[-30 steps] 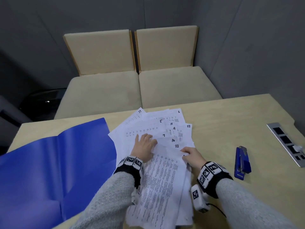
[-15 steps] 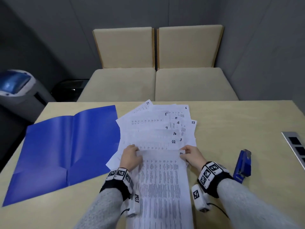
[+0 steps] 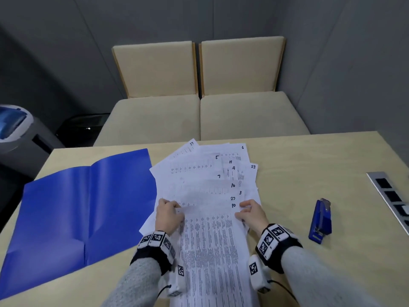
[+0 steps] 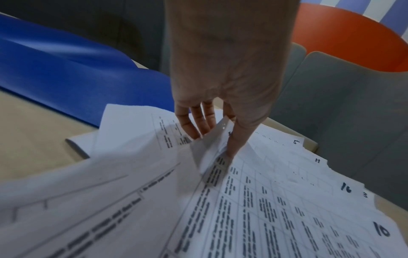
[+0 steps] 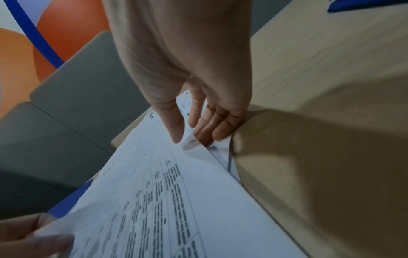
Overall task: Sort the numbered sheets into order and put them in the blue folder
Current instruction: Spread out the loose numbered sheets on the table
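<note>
Both hands, left hand and right hand, pinch sheet 10 over the fanned sheets on the bench; sorting is underway, so low numbers probably get pulled next, blue folder open alongside.

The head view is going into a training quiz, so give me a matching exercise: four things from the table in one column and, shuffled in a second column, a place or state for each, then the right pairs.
Things:
1. blue folder
2. stapler
3. sheet 10
4. sheet 17

Places or states:
A. far end of the fanned sheets
B. lying open, left of the sheets
C. pinched at its far corners by the left hand and right hand
D. lying right of the sheets, touched by neither hand

Pairs: 1-B, 2-D, 3-C, 4-A
</note>
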`<state>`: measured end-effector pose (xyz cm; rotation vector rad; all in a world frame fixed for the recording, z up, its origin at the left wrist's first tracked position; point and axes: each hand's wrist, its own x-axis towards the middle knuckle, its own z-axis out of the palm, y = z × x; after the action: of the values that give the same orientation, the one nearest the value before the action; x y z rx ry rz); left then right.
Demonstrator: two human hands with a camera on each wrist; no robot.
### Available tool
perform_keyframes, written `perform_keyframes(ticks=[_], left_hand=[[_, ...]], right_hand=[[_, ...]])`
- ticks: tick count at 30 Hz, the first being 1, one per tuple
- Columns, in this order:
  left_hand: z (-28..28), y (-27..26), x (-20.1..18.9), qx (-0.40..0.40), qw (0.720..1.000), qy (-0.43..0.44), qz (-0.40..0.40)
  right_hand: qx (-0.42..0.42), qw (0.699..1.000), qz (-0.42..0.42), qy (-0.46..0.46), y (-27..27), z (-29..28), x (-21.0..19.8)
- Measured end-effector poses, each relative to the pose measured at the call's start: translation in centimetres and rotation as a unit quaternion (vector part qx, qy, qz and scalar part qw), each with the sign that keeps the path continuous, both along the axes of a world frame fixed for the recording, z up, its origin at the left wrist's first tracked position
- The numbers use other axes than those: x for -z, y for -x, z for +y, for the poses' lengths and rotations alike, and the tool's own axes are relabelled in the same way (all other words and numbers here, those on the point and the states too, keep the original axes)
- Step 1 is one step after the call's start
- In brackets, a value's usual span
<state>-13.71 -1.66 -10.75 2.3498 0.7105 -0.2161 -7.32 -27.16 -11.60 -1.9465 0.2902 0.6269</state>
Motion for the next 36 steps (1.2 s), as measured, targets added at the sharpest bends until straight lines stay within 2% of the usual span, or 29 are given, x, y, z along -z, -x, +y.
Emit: perform_keyframes(ticks=[5,8,10,16,20,22,24,26,27,28,29,32,34,36], left_hand=[[-0.4,0.4,-0.3,0.008,0.997,0.009,-0.078],[-0.4,-0.1,-0.6,-0.063,0.992,0.046,-0.096],[0.3,-0.7,-0.6,-0.095,0.989,0.036,-0.106],[2.3,-1.2,-0.1,-0.033,0.992,0.062,-0.102],[2.7,-0.3,0.0,0.032,0.998,0.009,-0.058],[2.8,-0.2,-0.2,0.055,0.998,-0.002,-0.033],[2.7,-0.4,-0.7,0.077,0.996,-0.053,-0.014],[2.1,-0.7,-1.2,0.059,0.989,-0.128,-0.053],[1.6,-0.8,-1.6,0.034,0.986,-0.137,-0.093],[1.1,-0.9,-2.0,0.014,0.985,-0.117,-0.129],[0.7,-1.1,-2.5,0.001,0.987,-0.063,-0.147],[-0.6,-1.6,-3.3,-0.025,0.978,0.176,-0.113],[-0.9,-1.8,-3.1,-0.030,0.969,0.238,-0.063],[-0.9,-1.7,-2.7,-0.041,0.965,0.252,-0.052]], right_hand=[[0.025,0.998,-0.015,0.051,0.4,0.6,-0.3],[0.035,0.998,0.000,0.046,0.4,0.8,-0.5],[0.037,0.998,0.000,0.046,0.4,1.2,-0.6],[0.027,0.996,-0.017,0.083,0.9,2.4,-0.6],[-0.012,0.993,-0.016,0.118,0.6,2.2,-0.8],[-0.005,0.993,-0.008,0.118,0.1,1.8,-0.5],[0.013,0.995,0.000,0.097,-0.4,1.3,-0.3],[0.040,0.998,0.011,0.056,-1.0,1.0,-0.1],[0.061,0.998,0.018,0.028,-1.3,0.8,-0.1],[0.077,0.997,0.024,0.002,-1.6,0.6,-0.1],[0.089,0.995,0.029,-0.021,-2.0,0.5,-0.2],[0.107,0.990,0.042,-0.078,-2.9,0.6,-0.3],[0.103,0.987,0.060,-0.104,-3.2,1.1,-0.3],[0.066,0.985,0.085,-0.131,-3.4,1.6,-0.7]])
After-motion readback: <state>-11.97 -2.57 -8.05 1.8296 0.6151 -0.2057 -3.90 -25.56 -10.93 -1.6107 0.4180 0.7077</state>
